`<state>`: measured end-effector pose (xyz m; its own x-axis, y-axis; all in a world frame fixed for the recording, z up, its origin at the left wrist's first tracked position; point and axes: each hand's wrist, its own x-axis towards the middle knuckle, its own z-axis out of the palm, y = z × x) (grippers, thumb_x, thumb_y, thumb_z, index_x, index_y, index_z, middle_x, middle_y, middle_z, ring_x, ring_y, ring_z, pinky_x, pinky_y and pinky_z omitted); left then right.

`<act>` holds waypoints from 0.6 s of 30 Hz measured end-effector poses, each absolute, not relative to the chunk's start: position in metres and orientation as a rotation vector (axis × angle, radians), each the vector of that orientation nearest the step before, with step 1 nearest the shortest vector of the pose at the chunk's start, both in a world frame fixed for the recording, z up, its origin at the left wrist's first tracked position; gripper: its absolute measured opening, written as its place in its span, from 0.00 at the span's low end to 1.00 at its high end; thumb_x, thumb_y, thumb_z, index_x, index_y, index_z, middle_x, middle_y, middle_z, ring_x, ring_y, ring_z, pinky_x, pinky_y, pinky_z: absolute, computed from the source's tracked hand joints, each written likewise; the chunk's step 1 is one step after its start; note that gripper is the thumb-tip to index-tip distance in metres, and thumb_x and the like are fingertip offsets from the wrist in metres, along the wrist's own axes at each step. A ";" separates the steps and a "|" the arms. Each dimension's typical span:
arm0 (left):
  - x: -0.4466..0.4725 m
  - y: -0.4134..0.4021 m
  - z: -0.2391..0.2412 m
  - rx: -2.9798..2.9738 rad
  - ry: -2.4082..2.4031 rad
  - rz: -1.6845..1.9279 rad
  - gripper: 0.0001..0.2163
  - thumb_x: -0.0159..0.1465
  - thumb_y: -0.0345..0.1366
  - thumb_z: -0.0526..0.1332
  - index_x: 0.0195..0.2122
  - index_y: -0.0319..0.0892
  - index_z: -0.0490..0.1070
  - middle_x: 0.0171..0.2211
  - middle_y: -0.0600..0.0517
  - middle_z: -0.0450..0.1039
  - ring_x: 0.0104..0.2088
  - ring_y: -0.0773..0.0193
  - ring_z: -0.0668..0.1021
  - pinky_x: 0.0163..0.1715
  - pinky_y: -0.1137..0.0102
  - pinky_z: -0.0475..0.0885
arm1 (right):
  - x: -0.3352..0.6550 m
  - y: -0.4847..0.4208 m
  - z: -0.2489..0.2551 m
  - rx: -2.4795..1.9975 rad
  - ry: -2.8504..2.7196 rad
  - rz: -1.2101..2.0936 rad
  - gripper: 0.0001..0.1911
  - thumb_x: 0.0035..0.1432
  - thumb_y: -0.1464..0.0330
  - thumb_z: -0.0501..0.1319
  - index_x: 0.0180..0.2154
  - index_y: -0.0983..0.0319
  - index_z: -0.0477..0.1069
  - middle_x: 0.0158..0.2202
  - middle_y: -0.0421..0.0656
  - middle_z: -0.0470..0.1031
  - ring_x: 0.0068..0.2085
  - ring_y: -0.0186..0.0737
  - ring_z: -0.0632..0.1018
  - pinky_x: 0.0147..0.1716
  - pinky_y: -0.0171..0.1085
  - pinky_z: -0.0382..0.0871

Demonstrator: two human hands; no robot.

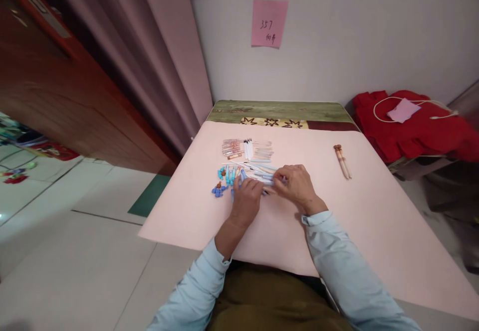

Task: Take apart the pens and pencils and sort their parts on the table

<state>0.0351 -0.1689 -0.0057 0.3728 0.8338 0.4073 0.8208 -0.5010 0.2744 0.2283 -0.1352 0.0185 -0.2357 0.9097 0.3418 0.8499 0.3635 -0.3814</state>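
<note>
My left hand [247, 199] is closed at the near side of a pile of pen parts, with a blue pen piece [243, 174] at its fingertips. My right hand [297, 184] pinches at the pile's right end; what lies between its fingers is mostly hidden. Slim white and pale blue pen parts [258, 168] run between the hands. Just left of them lie light blue tubular pieces [230, 174] and small darker blue pieces [218, 190] with a brown one among them. Farther back, clear tubes [232, 147], white sticks with dark tips [248, 149] and translucent pieces [263, 150] form rows.
Two brown-topped pens [342, 162] lie at the right on the pale pink table cover [374, 231]. Red cloth with a white cord [411, 126] is beyond the table's right edge. A wooden door [86, 96] and curtain stand left; a wall with a pink note [269, 23] is behind.
</note>
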 end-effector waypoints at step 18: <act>-0.009 -0.155 0.016 2.315 1.818 1.087 0.07 0.66 0.34 0.59 0.39 0.46 0.77 0.41 0.49 0.78 0.46 0.55 0.76 0.52 0.56 0.61 | 0.240 -0.133 0.022 -1.582 -2.079 0.512 0.07 0.51 0.61 0.69 0.33 0.54 0.80 0.32 0.38 0.78 0.31 0.35 0.74 0.30 0.34 0.59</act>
<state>-0.0086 -0.1548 0.0160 0.0886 0.8563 0.5088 0.8537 -0.3285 0.4041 0.2398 -0.1328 0.0216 -0.2209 0.9645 0.1445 0.7872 0.2637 -0.5575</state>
